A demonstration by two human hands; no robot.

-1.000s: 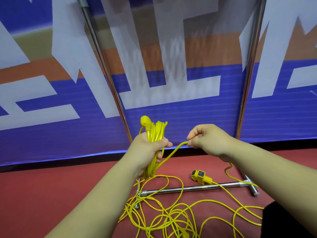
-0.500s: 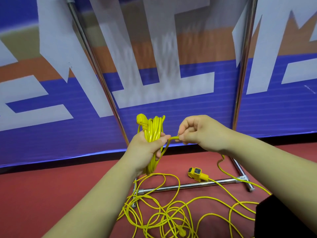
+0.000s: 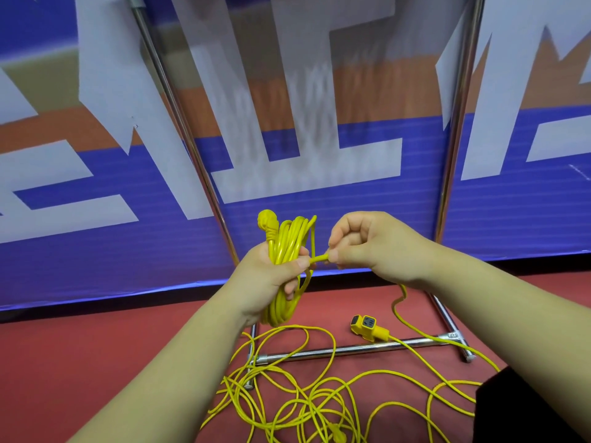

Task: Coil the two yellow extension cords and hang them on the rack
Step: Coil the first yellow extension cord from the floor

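Observation:
My left hand (image 3: 265, 279) grips a bundle of yellow cord loops (image 3: 286, 247) held upright, with the yellow plug (image 3: 267, 223) sticking out at the top. My right hand (image 3: 371, 244) pinches a strand of the same cord right beside the bundle, close to my left thumb. From my right hand the cord drops to the floor. A tangle of loose yellow cord (image 3: 307, 398) lies on the red floor below. A yellow socket end (image 3: 367, 327) lies by the rack's base bar (image 3: 351, 348). The rack's two chrome uprights (image 3: 179, 123) rise behind my hands.
A blue, white and orange banner wall (image 3: 319, 155) stands right behind the rack. The rack's right foot (image 3: 463, 350) juts forward on the red floor (image 3: 80, 362). A dark piece of clothing (image 3: 527, 407) fills the lower right corner.
My right hand has moved left, bringing its strand from a hand's width away to right beside the bundle. The left hand kept its grip on the loops.

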